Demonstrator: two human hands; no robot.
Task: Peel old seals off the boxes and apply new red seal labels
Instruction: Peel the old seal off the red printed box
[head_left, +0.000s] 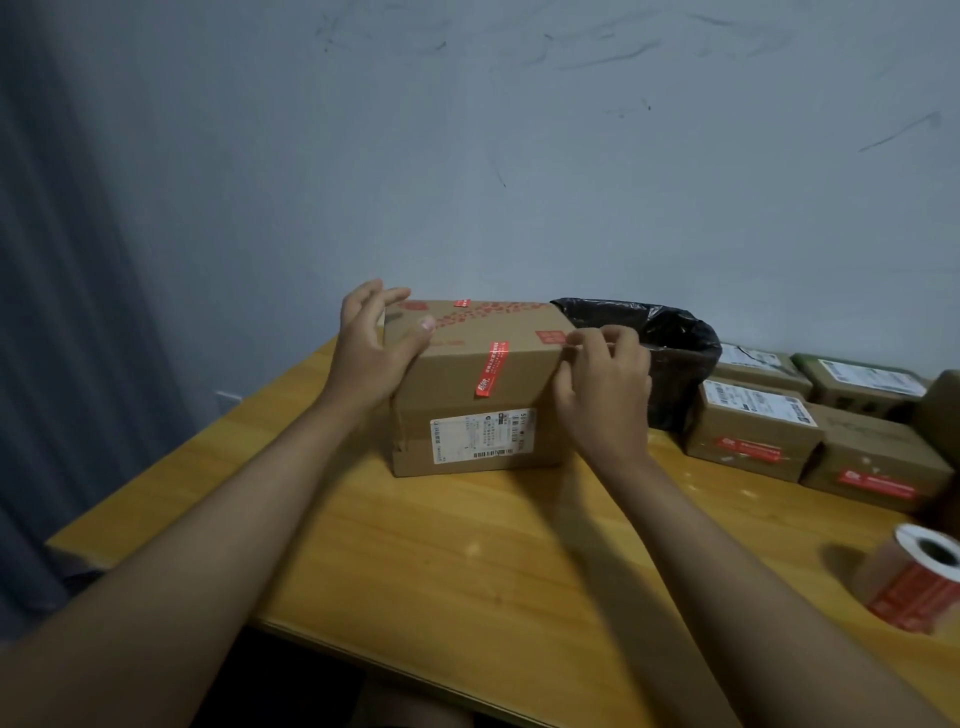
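A brown cardboard box (457, 374) stands on the wooden table (467, 561) in the middle. A red seal label (491, 369) runs over its front top edge, and a second small red seal (462, 303) sits at the far top edge. A white shipping label (480, 435) is on its front face. My left hand (371, 343) grips the box's left top corner, thumb on the top. My right hand (602, 387) is at the right top corner, fingertips pinched together at the edge; what they pinch is too small to tell. A roll of red seal labels (917, 579) lies at the right.
A bin lined with a black bag (670, 353) stands right behind the box. Several smaller cardboard boxes (753, 431) with red seals are stacked at the right. The table's near edge runs diagonally below my arms. A grey wall is behind, a curtain at the left.
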